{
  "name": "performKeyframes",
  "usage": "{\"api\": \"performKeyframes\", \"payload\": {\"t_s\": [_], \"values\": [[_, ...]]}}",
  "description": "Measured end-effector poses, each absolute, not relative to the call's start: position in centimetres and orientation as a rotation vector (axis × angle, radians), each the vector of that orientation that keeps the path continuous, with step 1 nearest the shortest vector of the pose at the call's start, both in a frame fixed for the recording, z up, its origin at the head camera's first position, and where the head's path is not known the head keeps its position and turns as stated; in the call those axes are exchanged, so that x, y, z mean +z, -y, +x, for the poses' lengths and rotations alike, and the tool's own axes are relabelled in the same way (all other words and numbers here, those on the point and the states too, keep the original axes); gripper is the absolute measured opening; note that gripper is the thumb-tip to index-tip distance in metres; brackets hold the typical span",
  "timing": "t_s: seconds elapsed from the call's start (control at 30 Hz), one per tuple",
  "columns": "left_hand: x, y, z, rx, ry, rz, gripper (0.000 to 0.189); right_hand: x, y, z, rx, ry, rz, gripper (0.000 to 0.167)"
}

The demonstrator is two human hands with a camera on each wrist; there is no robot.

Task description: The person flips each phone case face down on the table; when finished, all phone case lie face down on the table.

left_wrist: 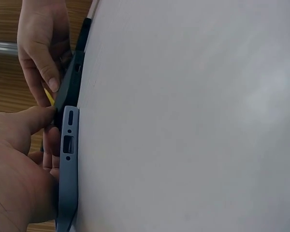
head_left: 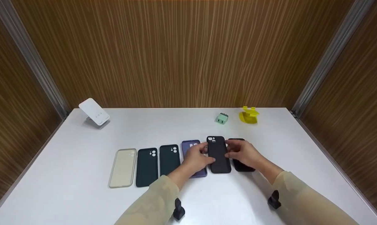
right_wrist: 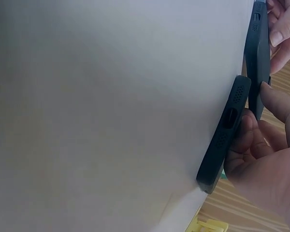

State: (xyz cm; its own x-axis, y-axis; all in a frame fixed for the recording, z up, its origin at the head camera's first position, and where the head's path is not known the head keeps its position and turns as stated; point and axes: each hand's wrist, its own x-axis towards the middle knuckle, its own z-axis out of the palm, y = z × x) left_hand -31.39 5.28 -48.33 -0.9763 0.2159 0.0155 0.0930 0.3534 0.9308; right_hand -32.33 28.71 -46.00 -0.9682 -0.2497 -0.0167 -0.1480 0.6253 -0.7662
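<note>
Both my hands hold a black phone case [head_left: 219, 156] by its long sides, its camera cutouts at the far end. My left hand [head_left: 195, 158] pinches the left side, thumb on the near part, and lies over a purple phone case [head_left: 200, 173], partly hiding it. My right hand [head_left: 245, 152] pinches the right side, above another black phone case [head_left: 245, 166] that it partly covers. In the left wrist view, the purple case's bottom edge [left_wrist: 68, 145] shows a port opening. The right wrist view shows the right-hand black case [right_wrist: 223, 137] on the table beside my curled fingers.
Left of the purple case lie two dark green phone cases [head_left: 146, 168] [head_left: 169, 161] and a beige phone case [head_left: 122, 168]. Farther back stand a white tilted stand [head_left: 95, 112], a mint green charger plug [head_left: 222, 118] and a yellow folding stand [head_left: 249, 115]. Wood-grain walls [head_left: 176, 53] enclose the white table [head_left: 66, 175].
</note>
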Motion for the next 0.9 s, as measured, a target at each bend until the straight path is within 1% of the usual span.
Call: {"api": "performKeyframes", "payload": {"t_s": [0.3, 0.5, 0.73, 0.9], "values": [[-48.19, -5.22, -31.34, 1.614, -2.545, 0.322, 0.075, -45.76, -28.64, -32.23, -1.200, -2.753, -0.341, 0.055], [-48.04, -5.29, -31.24, 1.604, -2.538, 0.335, 0.076, -45.68, -28.50, -32.18, -1.138, -2.767, -0.309, 0.059], [-47.94, -5.20, -31.17, 1.634, -2.487, 0.377, 0.078, -45.80, -28.53, -32.16, -1.108, -2.777, -0.339, 0.061], [-48.02, -5.18, -31.24, 1.605, -2.509, 0.344, 0.077, -45.97, -28.33, -32.24, -1.087, -2.786, -0.332, 0.061]]}}
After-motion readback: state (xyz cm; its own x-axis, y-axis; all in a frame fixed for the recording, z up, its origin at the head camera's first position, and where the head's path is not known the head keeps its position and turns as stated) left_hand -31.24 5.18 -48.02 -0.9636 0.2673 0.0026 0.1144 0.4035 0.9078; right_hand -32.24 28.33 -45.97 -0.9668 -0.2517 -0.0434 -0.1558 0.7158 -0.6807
